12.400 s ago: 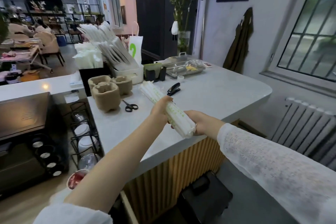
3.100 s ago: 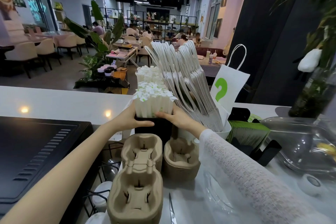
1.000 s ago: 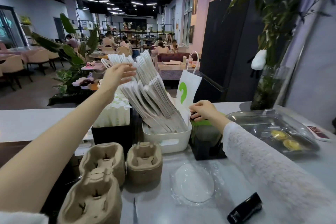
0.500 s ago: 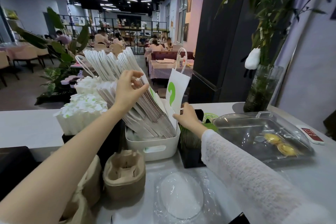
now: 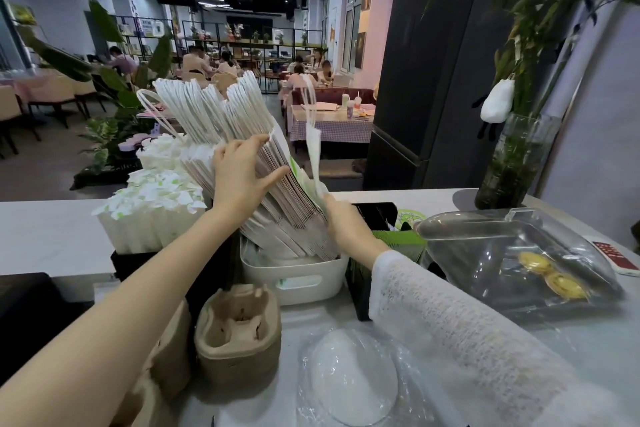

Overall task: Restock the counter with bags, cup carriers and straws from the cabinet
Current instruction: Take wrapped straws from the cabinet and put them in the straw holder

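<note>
- The person's left hand (image 5: 242,177) lies against the leaning stack of folded white paper bags (image 5: 263,184), fingers spread and fairly straight, thumb pointing right along the bags' edges; it presses on the stack rather than curling round it.
- The bags stand tilted back to the left in a white plastic bin (image 5: 298,279), their white handles fanned upward.
- The right hand (image 5: 341,222), in a white knit sleeve, is at the right end of the stack, at the foot of one bag (image 5: 313,149) that stands apart from the rest and more upright; whether the fingers pinch that bag cannot be told, as they are hidden behind the back of the hand.
- Left of the bin, paper-wrapped straws (image 5: 152,218) stand upright, packed tightly in a black holder (image 5: 138,262).
- In front, brown pulp cup carriers (image 5: 239,333) sit stacked on the white counter (image 5: 52,236), just beside the bin.
- A crinkled clear plastic wrapper (image 5: 349,381) lies on the counter near the right forearm.
- To the right, a clear-lidded tray (image 5: 512,263) holds two yellow pastries (image 5: 550,274).
- A glass vase with green stalks (image 5: 512,163) stands at the counter's far right, next to a black refrigerator (image 5: 426,80).
</note>
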### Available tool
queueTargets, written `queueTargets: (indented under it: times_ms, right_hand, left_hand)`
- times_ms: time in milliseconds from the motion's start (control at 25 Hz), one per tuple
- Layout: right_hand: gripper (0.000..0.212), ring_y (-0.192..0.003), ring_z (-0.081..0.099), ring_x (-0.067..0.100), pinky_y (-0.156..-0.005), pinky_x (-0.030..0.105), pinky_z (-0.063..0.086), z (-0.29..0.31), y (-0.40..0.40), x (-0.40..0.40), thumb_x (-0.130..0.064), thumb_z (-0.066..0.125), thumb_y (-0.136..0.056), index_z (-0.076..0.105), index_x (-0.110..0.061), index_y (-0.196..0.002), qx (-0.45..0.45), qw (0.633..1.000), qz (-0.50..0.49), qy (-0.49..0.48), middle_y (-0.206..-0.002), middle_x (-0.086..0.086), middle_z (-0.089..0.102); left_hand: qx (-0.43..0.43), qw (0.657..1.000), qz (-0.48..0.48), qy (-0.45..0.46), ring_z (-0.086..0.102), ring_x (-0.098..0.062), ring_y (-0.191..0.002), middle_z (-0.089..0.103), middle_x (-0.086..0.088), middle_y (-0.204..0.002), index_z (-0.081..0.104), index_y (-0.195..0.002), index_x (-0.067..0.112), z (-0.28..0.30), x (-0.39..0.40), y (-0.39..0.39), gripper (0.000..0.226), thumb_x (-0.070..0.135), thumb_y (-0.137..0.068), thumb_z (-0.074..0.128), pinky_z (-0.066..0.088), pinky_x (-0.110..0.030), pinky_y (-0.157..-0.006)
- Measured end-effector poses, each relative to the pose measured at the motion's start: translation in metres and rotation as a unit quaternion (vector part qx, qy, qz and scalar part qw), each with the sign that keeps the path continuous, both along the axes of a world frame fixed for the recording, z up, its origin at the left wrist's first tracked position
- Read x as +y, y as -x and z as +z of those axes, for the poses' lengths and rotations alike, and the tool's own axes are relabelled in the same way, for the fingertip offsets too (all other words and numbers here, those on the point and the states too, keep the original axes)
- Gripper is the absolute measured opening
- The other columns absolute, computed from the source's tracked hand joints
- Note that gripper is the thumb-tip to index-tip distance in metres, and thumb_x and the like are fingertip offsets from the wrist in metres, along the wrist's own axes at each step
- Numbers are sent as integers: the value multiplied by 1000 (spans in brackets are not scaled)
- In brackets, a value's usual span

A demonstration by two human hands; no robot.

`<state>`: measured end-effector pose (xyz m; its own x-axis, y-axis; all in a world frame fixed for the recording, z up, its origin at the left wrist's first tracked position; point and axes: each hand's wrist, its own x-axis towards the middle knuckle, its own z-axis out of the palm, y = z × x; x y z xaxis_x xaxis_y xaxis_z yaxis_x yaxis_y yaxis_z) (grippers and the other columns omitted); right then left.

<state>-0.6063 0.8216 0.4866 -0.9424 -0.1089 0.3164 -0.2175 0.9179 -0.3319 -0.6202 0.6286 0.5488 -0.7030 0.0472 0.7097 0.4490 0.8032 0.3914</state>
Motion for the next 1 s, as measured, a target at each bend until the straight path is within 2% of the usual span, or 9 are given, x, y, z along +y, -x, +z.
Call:
queueTargets:
  times_ms: [160, 320, 480, 560, 640, 720, 880, 960, 1000]
  right_hand:
    - [47, -95, 60, 41, -67, 36, 39, 31, -2, -5, 8, 43, -87, 46, -7, -132, 34, 997, 6, -63, -105, 20, 64]
    - [49, -97, 60, 40, -69, 37, 40, 49, -3, -27, 10, 40, -87, 46, -7, -133, 57, 992, 15, -114, -106, 20, 63]
    - [41, -98, 61, 40, -75, 42, 52, 45, -1, -21, 7, 44, -89, 48, -7, -127, 40, 996, -4, -81, -105, 19, 65]
    - [44, -95, 62, 39, -73, 42, 53, 42, -4, -16, 8, 46, -88, 47, -8, -129, 38, 997, -13, -60, -103, 19, 66]
    - [44, -92, 62, 39, -67, 38, 49, 39, -8, -12, 7, 44, -89, 47, -8, -130, 43, 998, -11, -33, -100, 19, 66]
    - [39, -90, 62, 39, -63, 33, 41, 42, -13, -9, 2, 47, -91, 48, -9, -128, 68, 998, -10, -8, -98, 19, 67]
    - [40, -77, 63, 37, -65, 37, 46, 68, -32, -3, -14, 40, -95, 50, -6, -132, 163, 985, 25, 50, -87, 20, 68]
    - [42, -77, 63, 38, -63, 38, 47, 87, -38, 1, -3, 42, -92, 50, -3, -133, 211, 976, 22, 58, -86, 20, 68]
    - [43, -74, 63, 36, -60, 36, 42, 98, -41, 4, 2, 43, -92, 50, -2, -133, 240, 968, 16, 67, -83, 18, 67]
  left_hand:
    - [-7, 1000, 2, -28, 45, -23, -123, 59, -4, -128, 45, -138, 21, -1, 6, 2, 64, 46, -84, 67, 21, -35, -108]
    - [-52, 998, -13, -38, 37, -30, -127, 54, -9, -128, 38, -146, 25, 3, 9, 8, 80, 49, -77, 71, 25, -38, -108]
    - [-66, 992, -47, 92, 32, -22, -138, 43, -3, -147, 17, -153, 22, 7, 4, 3, 121, 45, -57, 87, 12, -34, -115]
    - [-76, 982, -43, 167, 29, -21, -140, 38, -1, -150, 6, -153, 22, 10, -2, 5, 133, 39, -52, 91, 11, -37, -116]
    - [-75, 975, -35, 204, 30, -24, -138, 38, -2, -148, 3, -153, 21, 12, -6, 6, 128, 26, -58, 89, 17, -39, -115]
    - [-51, 982, -25, 182, 33, -27, -133, 41, -3, -147, 11, -153, 19, 13, -4, 6, 110, 12, -68, 80, 21, -38, -111]
    - [-22, 992, -29, 121, 36, -26, -136, 40, -6, -148, 26, -148, 11, 9, 6, 2, 91, -3, -69, 68, 16, -39, -117]
    - [-44, 996, -56, 62, 29, -30, -141, 40, -9, -147, 31, -145, 8, 13, 12, -1, 83, 0, -68, 60, 11, -43, -121]
    - [-64, 995, -75, 10, 27, -33, -142, 41, -10, -146, 33, -144, 7, 15, 15, -3, 79, 3, -69, 58, 15, -46, -120]
